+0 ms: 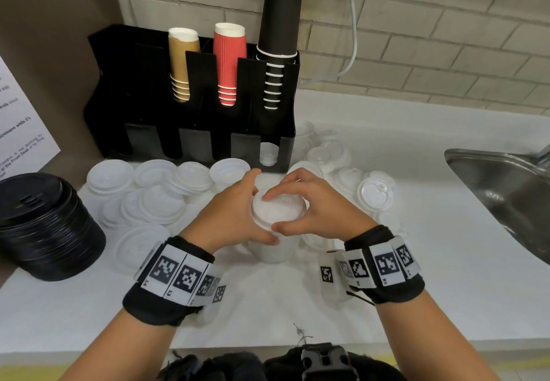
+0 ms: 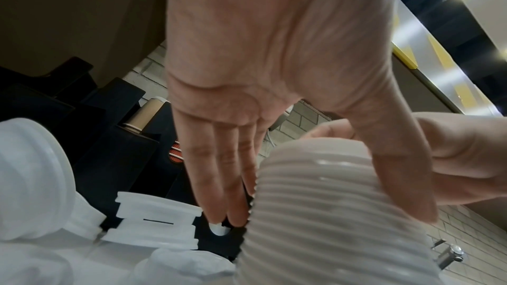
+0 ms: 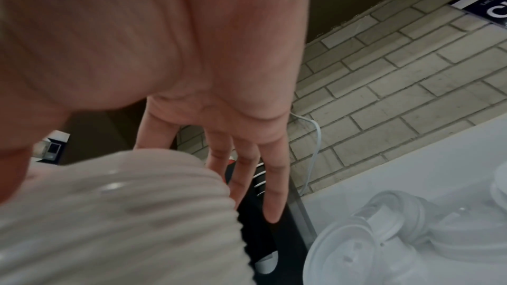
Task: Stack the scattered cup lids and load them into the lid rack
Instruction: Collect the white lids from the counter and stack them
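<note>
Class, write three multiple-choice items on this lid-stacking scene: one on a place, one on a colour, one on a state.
1. Where is the pile of black lids?
A. In the sink
B. At the counter's left end
C. On the rack

2. What colour are the cups in the middle cup stack?
A. Red
B. Blue
C. Green

3. What are the left hand and right hand doing?
A. Resting flat
B. Holding cups
C. Holding the stack of white lids

Answers: 1 B, it stands far left; 2 A, ribbed red sleeves; 3 C, both thumbs and fingers bracket it.

white lid stack [image 1: 278, 217] upright, perhaps mid-counter, black rack [image 1: 190, 98] behind
</note>
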`<state>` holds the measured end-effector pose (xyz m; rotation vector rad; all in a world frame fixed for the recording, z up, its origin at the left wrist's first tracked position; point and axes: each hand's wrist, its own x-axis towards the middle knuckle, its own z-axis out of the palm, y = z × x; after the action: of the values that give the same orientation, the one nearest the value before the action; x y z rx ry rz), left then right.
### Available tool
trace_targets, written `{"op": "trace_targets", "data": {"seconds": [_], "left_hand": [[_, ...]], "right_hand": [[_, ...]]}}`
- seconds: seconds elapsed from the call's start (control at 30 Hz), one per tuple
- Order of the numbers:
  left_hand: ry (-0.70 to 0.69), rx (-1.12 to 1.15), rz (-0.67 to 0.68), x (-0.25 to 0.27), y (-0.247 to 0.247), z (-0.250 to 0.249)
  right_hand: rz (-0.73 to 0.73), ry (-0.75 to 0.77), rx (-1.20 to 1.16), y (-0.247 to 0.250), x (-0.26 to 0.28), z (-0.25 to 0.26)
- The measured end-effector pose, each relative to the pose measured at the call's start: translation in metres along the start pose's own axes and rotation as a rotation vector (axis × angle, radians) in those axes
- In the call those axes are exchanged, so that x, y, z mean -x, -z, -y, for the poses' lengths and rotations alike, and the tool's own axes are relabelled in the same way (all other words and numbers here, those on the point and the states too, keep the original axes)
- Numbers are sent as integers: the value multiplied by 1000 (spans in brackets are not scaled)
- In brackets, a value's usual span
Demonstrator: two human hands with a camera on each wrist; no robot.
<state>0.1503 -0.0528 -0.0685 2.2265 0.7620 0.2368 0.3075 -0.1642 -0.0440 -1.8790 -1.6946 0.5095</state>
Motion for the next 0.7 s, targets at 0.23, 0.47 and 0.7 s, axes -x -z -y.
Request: {"op": "trace_targets", "data": {"seconds": [0.23,0.47,0.7], "left_hand": [[-51,-31,-11,1,3,-8],[-23,-31,-1,0,6,-7],[-22,-18,9,0,6,-8]], "right_hand": [[106,19,-62,5,1,-10],[141,-527,235,55,-49,-70],[342,-587,381,60,-60,-62]]}}
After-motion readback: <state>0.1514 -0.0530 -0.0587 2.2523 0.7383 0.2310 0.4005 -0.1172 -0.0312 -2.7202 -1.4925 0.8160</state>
